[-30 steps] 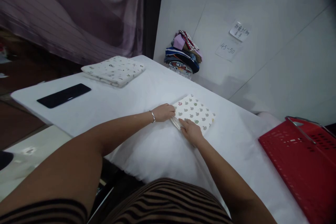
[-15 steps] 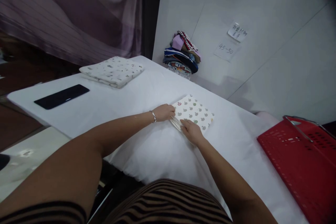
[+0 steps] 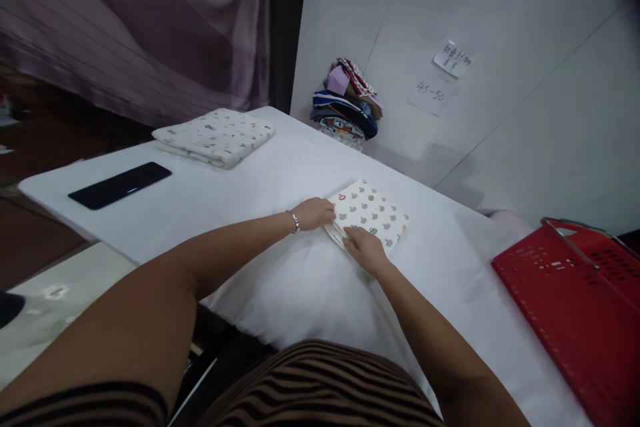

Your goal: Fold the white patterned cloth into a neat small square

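A folded white cloth printed with small grey shapes (image 3: 373, 213) lies in the middle of the white table (image 3: 250, 193). My left hand (image 3: 314, 212), a bracelet on its wrist, rests against the cloth's left edge with the fingers curled onto it. At the cloth's near corner my right hand (image 3: 366, 248) lies flat, fingertips pressing the folded layers. Neither hand lifts the cloth off the table.
A second folded patterned cloth (image 3: 214, 135) sits at the table's far left, a black phone (image 3: 120, 184) near it. A pile of colourful clothes (image 3: 349, 104) leans against the wall. A red plastic basket (image 3: 575, 307) stands at the right edge.
Both hands stay on the cloth's near edge with barely any shift; only my view has moved slightly.
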Demonstrator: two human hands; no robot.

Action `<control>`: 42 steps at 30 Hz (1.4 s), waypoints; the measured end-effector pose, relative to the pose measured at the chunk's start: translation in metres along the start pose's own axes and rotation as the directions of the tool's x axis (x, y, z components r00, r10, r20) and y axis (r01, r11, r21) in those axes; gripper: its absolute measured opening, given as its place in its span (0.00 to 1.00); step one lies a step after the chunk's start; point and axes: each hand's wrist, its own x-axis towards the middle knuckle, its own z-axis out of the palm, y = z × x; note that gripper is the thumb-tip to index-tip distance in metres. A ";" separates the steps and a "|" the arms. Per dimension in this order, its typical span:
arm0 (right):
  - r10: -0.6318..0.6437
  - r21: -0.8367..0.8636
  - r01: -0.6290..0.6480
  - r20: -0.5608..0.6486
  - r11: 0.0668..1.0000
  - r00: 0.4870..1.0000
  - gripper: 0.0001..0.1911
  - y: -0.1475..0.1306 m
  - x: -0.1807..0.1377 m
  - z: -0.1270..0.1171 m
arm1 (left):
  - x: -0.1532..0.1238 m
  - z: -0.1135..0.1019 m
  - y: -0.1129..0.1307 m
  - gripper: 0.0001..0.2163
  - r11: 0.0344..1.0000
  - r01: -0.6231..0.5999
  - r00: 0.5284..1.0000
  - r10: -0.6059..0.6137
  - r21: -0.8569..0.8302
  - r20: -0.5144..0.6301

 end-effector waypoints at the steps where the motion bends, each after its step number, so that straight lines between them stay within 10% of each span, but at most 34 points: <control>1: 0.001 0.005 -0.001 -0.003 1.000 1.000 0.19 0.000 0.000 0.000 | 0.000 0.000 0.000 0.08 1.000 0.000 1.000 0.000 0.010 -0.001; 42: 0.052 -0.008 -0.052 -0.005 0.999 0.999 0.19 -0.001 0.000 0.002 | 0.011 -0.002 0.010 0.10 0.978 -0.140 0.990 0.137 0.155 0.027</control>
